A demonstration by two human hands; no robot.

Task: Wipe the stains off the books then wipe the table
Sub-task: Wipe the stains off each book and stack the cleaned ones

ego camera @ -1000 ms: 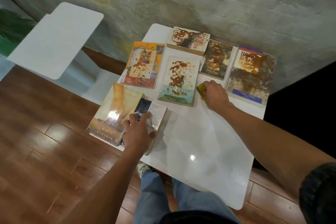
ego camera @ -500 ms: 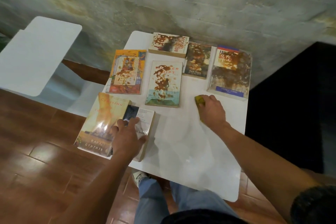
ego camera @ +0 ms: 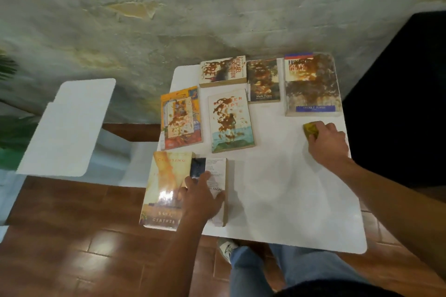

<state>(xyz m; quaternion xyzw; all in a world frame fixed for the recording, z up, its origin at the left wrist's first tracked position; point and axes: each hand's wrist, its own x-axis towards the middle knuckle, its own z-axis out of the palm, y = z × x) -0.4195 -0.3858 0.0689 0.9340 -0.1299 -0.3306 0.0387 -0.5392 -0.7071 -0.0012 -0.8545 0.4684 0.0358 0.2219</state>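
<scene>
"MICHAEL CRICHTON" is read on the stained cream paperback [ego camera: 223, 71] and "Mark Twain" on the dark stained paperback [ego camera: 263, 81], both at the far edge of the white counter [ego camera: 289, 200]. A yellow sponge [ego camera: 309, 129] is gripped under the right hand [ego camera: 328, 143], just below the large stained blue-banded book [ego camera: 311, 84]. The left hand [ego camera: 201, 196] is laid spread on the white-covered paperback [ego camera: 217, 190] beside the "GYNTHER" book [ego camera: 165, 188].

White chair [ego camera: 65, 128] left of table; green plant [ego camera: 7, 128] far left; brown tiled floor [ego camera: 72, 236].

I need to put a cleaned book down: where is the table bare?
The table is bare in its near middle and right, between the left hand, the right hand on the sponge, and the near edge. The far and left sides are crowded with books.
</scene>
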